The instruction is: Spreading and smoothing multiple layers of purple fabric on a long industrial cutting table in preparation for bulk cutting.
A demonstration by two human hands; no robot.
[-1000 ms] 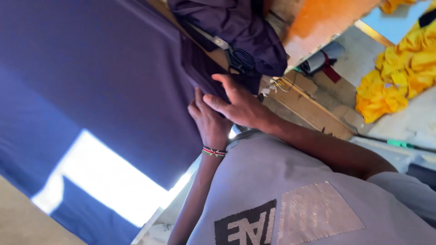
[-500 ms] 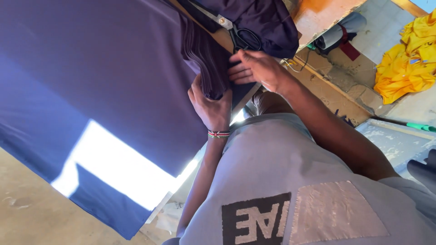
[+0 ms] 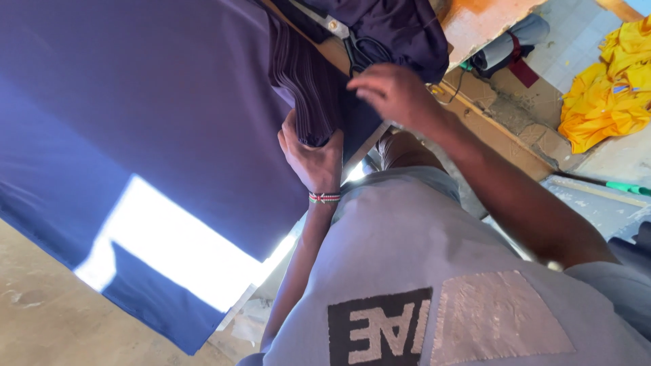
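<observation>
Right hand (image 3: 393, 95) now lifted off fabric (image 3: 305, 102)

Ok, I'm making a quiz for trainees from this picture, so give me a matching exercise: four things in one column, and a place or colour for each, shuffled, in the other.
Things:
1. scissors
2. bracelet
3. yellow cloth
4. purple cloth

Place or colour:
A. heaped on the floor, far right
B. spread wide, a sunlit patch on it
C. on the left wrist, below the left hand
D. on the wooden table edge, by the right hand

Pairs: 1-D, 2-C, 3-A, 4-B
</observation>
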